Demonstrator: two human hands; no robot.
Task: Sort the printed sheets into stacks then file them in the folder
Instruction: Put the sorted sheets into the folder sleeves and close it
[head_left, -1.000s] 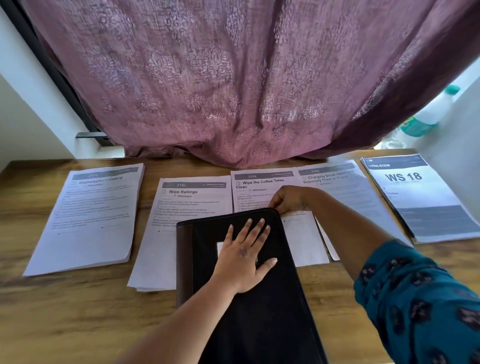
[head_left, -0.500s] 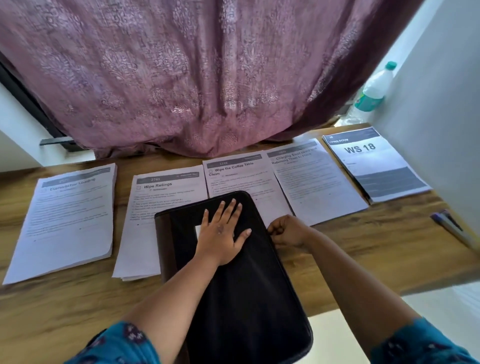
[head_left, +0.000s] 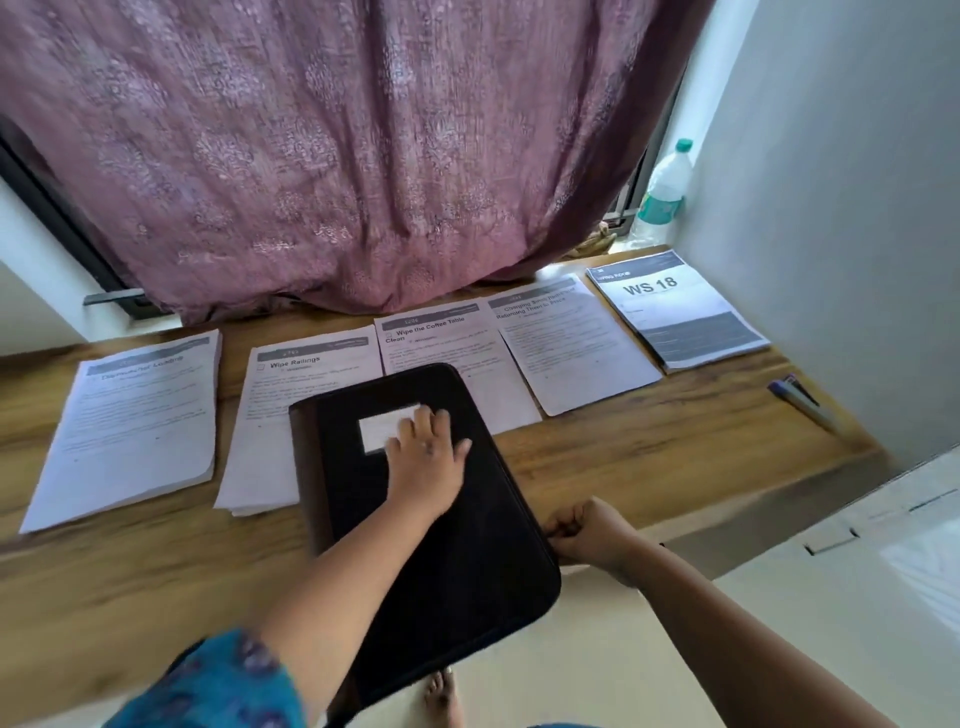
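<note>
Fingers of the left hand (head_left: 427, 457) lie flat and close together on top of the black folder (head_left: 447, 545), partly over its white label (head_left: 385, 430). They press down and grip nothing. The right hand (head_left: 589, 535) is curled tight at the folder's right edge and seems to pinch something small there, but it is too small to tell what.

The folder is shut. It lies tilted on the wooden table (head_left: 649, 457), and its near end sticks out past the table's near edge.

Five stacks of printed sheets sit in a row along the far side: "Dishwasher Loading" (head_left: 135, 426) far left, then "Wipe Railings" (head_left: 280, 415), "Wipe the Coffee Table Clean" (head_left: 441, 338), a fourth stack (head_left: 571, 348), and "WS 18" (head_left: 675, 312) far right. The folder covers part of the second and third stacks.

A pen (head_left: 802, 402) lies near the right end of the table.
</note>
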